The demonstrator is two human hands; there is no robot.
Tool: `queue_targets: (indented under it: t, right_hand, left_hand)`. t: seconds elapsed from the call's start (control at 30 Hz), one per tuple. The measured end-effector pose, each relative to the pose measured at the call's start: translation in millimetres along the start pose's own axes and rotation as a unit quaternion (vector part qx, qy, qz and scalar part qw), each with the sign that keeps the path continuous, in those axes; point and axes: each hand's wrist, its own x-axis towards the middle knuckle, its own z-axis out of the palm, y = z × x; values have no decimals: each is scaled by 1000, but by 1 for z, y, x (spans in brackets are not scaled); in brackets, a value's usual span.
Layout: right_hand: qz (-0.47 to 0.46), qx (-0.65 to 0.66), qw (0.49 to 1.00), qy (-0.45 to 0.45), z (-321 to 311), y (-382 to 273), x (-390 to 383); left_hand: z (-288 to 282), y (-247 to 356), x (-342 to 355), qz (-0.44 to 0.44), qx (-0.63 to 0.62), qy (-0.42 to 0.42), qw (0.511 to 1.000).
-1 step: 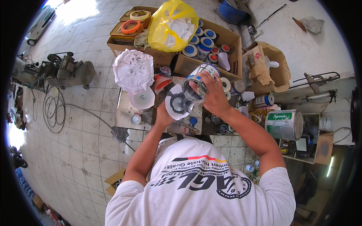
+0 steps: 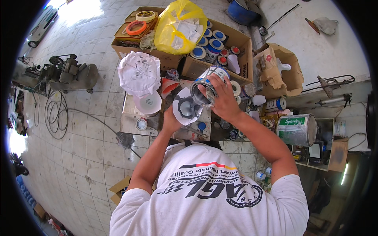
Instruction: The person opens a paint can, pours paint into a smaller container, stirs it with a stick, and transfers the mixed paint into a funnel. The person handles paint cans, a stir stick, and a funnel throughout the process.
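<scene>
My right hand (image 2: 225,99) is wrapped over a metal paint can (image 2: 199,91), tilted with its grey-smeared mouth down to the left. Just beneath that mouth is a white paper cup (image 2: 178,117), its inside coated with grey paint. My left hand (image 2: 170,121) grips this paper cup from the left side, its fingers partly hidden behind it. An orange-red cup (image 2: 168,85) lies beyond my left hand. To its left stand a container covered with speckled white cloth or paper (image 2: 139,74) and a white paper piece (image 2: 149,104). Near my body lies a small blue cap (image 2: 202,126).
A carton of blue- and red-lidded cans (image 2: 244,47) and a yellow plastic bag (image 2: 165,35) sit behind the worktable (image 2: 128,120). A large green-labelled can (image 2: 296,129) stands right. A compressor (image 2: 78,74) with a hose (image 2: 47,118) occupies the left floor.
</scene>
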Motion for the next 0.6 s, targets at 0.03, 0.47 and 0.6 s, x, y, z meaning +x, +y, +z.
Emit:
queue_targets:
  t: [0.03, 0.47, 0.6]
  right_hand:
    - [-1, -5, 1000, 2, -2, 0, 1]
    - [1, -46, 999, 18, -13, 0, 3]
    - [3, -41, 999, 16, -13, 1, 2]
  left_hand:
    - [2, -2, 0, -1, -1, 2, 1000]
    - [9, 18, 0, -44, -52, 12, 998]
    - [8, 14, 0, -26, -3, -1, 1000]
